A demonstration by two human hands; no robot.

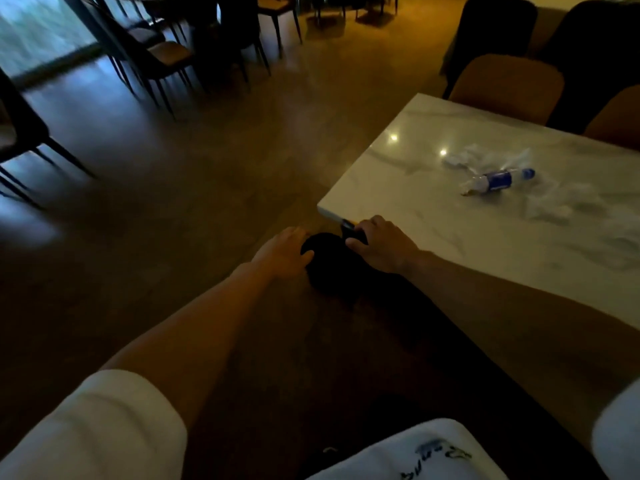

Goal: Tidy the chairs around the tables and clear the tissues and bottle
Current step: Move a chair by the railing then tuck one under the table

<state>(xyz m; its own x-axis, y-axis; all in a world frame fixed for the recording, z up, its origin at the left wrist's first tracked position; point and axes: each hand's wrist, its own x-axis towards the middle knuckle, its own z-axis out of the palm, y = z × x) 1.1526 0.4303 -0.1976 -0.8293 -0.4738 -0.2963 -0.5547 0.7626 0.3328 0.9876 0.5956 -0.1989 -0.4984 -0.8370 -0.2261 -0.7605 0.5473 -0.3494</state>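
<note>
Both my hands rest on the top of a dark chair back [325, 268] beside the near left corner of the white marble table [398, 188]. My left hand [285, 254] grips its left side and my right hand [382, 245] grips its right side, at the table's edge. An empty plastic bottle with a blue label [497, 180] lies on its side on the table. Crumpled white tissues [465, 155] lie just behind the bottle, and more tissues [554, 211] lie to its right.
Brown and dark chairs [509, 86] stand along the table's far side. Another table with several dark chairs [162, 60] stands at the back left. A further chair [20, 133] is at the left edge. Open wooden floor [194, 168] lies between them.
</note>
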